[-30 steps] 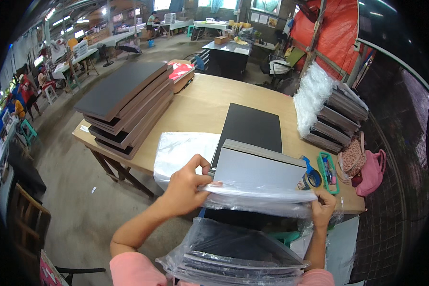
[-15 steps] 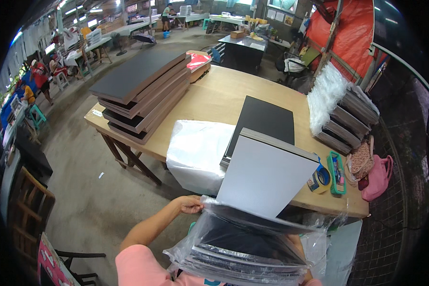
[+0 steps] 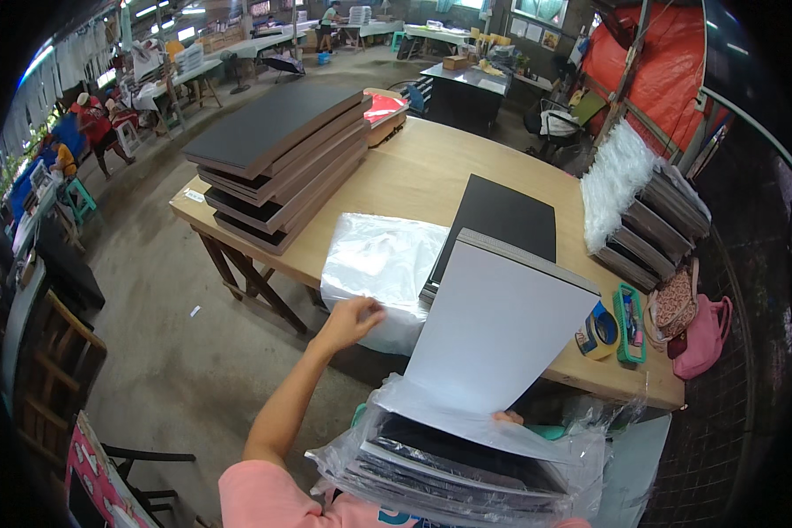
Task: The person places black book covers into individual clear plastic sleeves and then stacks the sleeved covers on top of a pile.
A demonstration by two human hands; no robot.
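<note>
Looks like we're at the bagging step; the white board (image 3: 506, 321) leans over the near edge of the counter (image 3: 422, 172), its lower end by the plastic-wrapped pile (image 3: 466, 471); left hand (image 3: 350, 324) is loosely curled near the clear bags (image 3: 378, 251) at that edge, can't tell if it's pinching one; right hand (image 3: 508, 417) is mostly hidden, grip unclear; next probably calls for steadying the board and freeing a bag

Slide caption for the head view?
Left hand near the plastic sheets, right hand at the lower edge of the white board, beside a wooden table bearing stacked dark boards.
</note>
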